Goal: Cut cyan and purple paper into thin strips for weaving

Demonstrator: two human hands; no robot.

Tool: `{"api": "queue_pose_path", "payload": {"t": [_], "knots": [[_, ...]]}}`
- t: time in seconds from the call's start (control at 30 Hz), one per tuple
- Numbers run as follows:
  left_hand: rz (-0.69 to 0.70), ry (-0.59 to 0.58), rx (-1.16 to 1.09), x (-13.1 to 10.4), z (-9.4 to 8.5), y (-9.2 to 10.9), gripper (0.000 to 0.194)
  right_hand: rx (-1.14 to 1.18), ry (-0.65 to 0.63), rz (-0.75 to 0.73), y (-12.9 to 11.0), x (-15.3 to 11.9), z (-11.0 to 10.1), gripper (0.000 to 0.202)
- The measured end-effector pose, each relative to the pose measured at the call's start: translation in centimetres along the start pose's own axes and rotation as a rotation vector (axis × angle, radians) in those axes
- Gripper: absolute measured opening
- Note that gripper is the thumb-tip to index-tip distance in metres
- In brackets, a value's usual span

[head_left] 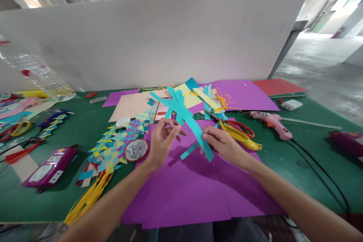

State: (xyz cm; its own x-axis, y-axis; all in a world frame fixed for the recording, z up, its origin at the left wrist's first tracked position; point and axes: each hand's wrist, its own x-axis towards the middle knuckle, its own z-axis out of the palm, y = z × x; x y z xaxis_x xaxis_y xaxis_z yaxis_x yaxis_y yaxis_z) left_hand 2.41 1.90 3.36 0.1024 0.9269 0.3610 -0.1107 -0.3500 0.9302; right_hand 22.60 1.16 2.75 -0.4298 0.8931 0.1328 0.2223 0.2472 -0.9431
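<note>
My right hand point(223, 144) pinched the strip point(195, 125) low down — it slanted away leftward, past my half-curled left hand point(162, 140), hold unclear.

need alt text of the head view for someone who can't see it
A person's right hand pinches a long teal paper strip, with the left hand close by, above purple paper sheets on a green table. Checkered woven paper pieces lie to the left, a pink glue gun to the right.
</note>
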Motion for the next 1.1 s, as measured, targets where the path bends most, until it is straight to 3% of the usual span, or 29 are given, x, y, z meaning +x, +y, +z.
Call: {"api": "queue_pose_path", "payload": {"t": [0.17, 0.27, 0.53, 0.67, 0.8, 0.9, 1.1], "knots": [[-0.212, -0.262, -0.08, 0.2, -0.3, -0.3, 0.03, 0.122, -0.156, 0.096, -0.1, -0.2, 0.2, 0.028], [-0.31, -0.337, -0.093, 0.2, -0.4, -0.2, 0.031, 0.158, -0.208, 0.15, -0.1, -0.3, 0.2, 0.027], [-0.255, -0.298, -0.104, 0.3, -0.3, -0.1, 0.018, 0.088, -0.165, 0.125, -0.3, -0.2, 0.1, 0.024], [-0.249, -0.349, -0.063, 0.0, -0.3, -0.7, 0.019, -0.046, -0.133, 0.066, 0.0, 0.0, 0.4, 0.028], [-0.125, -0.4, 0.034, 0.1, -0.2, -1.1, 0.019, -0.156, -0.058, -0.003, 0.4, 0.2, 0.6, 0.039], [-0.062, -0.322, 0.03, 0.3, -0.3, -1.0, 0.017, -0.184, -0.008, -0.003, 0.7, 0.3, 0.2, 0.039], [-0.159, -0.24, -0.068, 0.2, -0.6, -0.3, 0.017, -0.112, 0.219, -0.044, 0.5, 0.3, -0.2, 0.022]]}}
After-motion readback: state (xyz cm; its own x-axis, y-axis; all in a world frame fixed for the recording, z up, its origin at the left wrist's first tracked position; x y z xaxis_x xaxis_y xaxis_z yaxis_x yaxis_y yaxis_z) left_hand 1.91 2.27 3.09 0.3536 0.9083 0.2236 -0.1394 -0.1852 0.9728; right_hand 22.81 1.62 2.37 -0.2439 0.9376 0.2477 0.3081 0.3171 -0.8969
